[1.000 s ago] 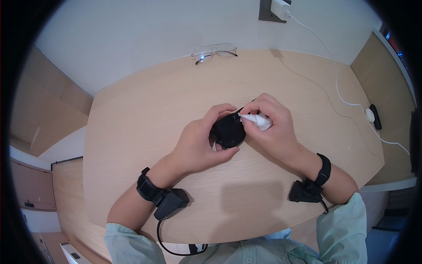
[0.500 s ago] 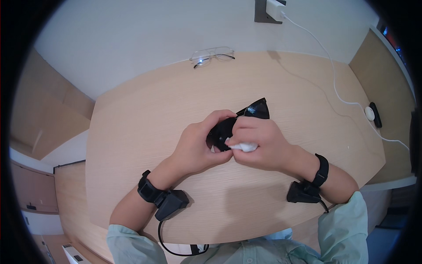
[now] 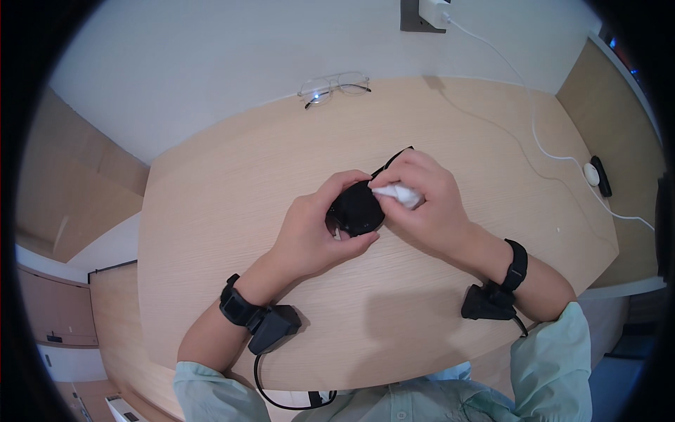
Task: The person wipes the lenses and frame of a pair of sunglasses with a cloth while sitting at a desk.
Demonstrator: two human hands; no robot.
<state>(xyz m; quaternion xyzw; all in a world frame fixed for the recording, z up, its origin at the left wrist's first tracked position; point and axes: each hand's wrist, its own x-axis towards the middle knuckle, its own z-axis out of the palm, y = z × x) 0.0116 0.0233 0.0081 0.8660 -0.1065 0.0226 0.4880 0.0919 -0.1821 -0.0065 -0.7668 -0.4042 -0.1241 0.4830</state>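
Dark sunglasses (image 3: 358,209) are at the middle of the table, gripped between the thumb and fingers of my left hand (image 3: 309,224). One large black lens faces up. The other end of the frame is mostly hidden behind my right hand (image 3: 430,200). That hand pinches a crumpled white tissue (image 3: 399,195), whose tip touches the sunglasses near the upper right edge of the visible lens.
Thin-framed eyeglasses (image 3: 334,89) rest at the table's far edge by the wall. A white cable (image 3: 532,116) runs from a plugged-in charger (image 3: 434,12) to a round white piece (image 3: 591,174) beside a black bar at the right panel. Dark devices are strapped to both wrists.
My right hand has moved up and away from the lower part of the near lens, taking the tissue with it. More of that lens shows, while the far lens is now covered.
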